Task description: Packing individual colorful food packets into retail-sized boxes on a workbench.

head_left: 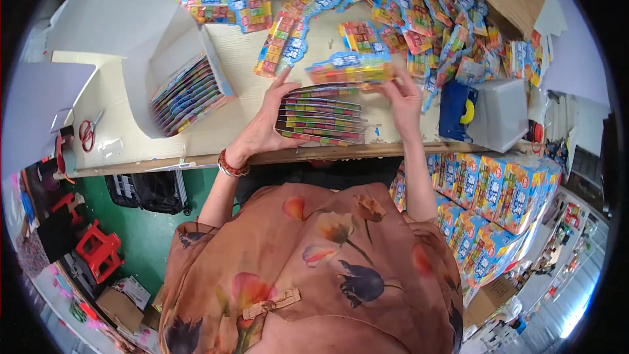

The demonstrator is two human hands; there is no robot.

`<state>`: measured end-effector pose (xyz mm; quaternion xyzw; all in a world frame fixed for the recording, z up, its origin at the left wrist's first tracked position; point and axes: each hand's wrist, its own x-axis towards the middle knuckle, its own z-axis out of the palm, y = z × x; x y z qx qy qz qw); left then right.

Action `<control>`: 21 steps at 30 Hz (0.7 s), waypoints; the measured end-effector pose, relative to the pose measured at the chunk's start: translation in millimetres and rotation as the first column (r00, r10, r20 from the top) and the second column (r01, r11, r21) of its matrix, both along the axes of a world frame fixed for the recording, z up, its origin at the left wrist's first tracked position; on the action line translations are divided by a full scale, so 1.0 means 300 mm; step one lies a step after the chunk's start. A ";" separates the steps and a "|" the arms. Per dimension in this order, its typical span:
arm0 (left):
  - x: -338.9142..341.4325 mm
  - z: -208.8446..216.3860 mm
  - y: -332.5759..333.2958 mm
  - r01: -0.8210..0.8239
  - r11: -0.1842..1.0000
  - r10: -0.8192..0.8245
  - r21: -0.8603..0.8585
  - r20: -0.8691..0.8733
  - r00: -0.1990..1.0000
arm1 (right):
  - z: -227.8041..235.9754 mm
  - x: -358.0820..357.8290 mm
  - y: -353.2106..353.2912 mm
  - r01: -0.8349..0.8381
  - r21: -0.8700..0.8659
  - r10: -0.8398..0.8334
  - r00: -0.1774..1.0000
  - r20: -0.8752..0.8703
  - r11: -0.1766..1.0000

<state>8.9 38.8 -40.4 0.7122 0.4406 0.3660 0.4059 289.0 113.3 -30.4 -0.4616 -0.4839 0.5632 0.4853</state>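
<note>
My left hand (263, 123), with a reddish bracelet at its wrist, is closed around the left end of a row of candy packs (321, 117) standing on edge near the table's front. Just beyond that row, my right hand (403, 95) pinches the right end of a single candy pack (350, 71), blurred by motion, with a blue top and colourful squares. Another candy pack (278, 42) lies flat beyond my left fingertips. To the left, an open white box (145, 95) holds a slanted row of similar packs.
A big heap of loose candy packs (419, 6) covers the table's far side. A blue tape dispenser (455, 110) and a clear plastic bin (501, 115) stand at right. Red scissors (87, 134) lie at left. Filled printed boxes (491, 187) are stacked below the right edge.
</note>
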 end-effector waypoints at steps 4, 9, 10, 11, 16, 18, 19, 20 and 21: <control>0.005 -0.001 0.015 0.005 0.998 -0.004 -0.060 0.024 1.000 | -0.072 0.050 -0.061 -0.240 -0.034 0.242 0.960 0.138 0.970; 0.008 0.033 0.040 0.052 0.987 -0.049 -0.151 0.025 0.998 | -0.063 0.018 -0.094 -0.246 0.087 0.188 0.887 0.421 0.965; 0.004 0.039 0.038 0.051 0.986 -0.062 -0.157 -0.068 0.996 | -0.047 0.007 -0.112 -0.214 0.173 0.100 0.858 0.503 0.961; 0.002 0.028 0.030 0.046 0.986 -0.059 -0.163 -0.071 0.996 | -0.030 0.009 -0.140 -0.265 0.145 0.166 0.860 0.482 0.953; 0.047 -0.016 0.000 -0.036 0.996 0.047 -0.080 0.136 0.990 | -0.003 -0.172 -0.266 -0.144 0.068 0.149 0.986 -0.073 0.987; 0.050 0.021 -0.003 -0.050 0.993 0.064 -0.104 0.131 0.989 | 0.011 -0.190 -0.265 -0.111 0.055 0.117 0.987 -0.113 0.992; 0.048 0.031 -0.005 -0.056 0.994 0.066 -0.097 0.112 0.991 | 0.022 -0.193 -0.256 -0.107 0.062 0.113 0.987 -0.110 0.992; 0.044 0.035 -0.009 -0.062 0.994 0.070 -0.089 0.094 0.993 | 0.033 -0.196 -0.247 -0.103 0.070 0.110 0.988 -0.107 0.992; 0.042 0.035 -0.017 -0.066 0.994 0.074 -0.091 0.092 0.993 | 0.040 -0.197 -0.243 -0.097 0.076 0.105 0.989 -0.104 0.992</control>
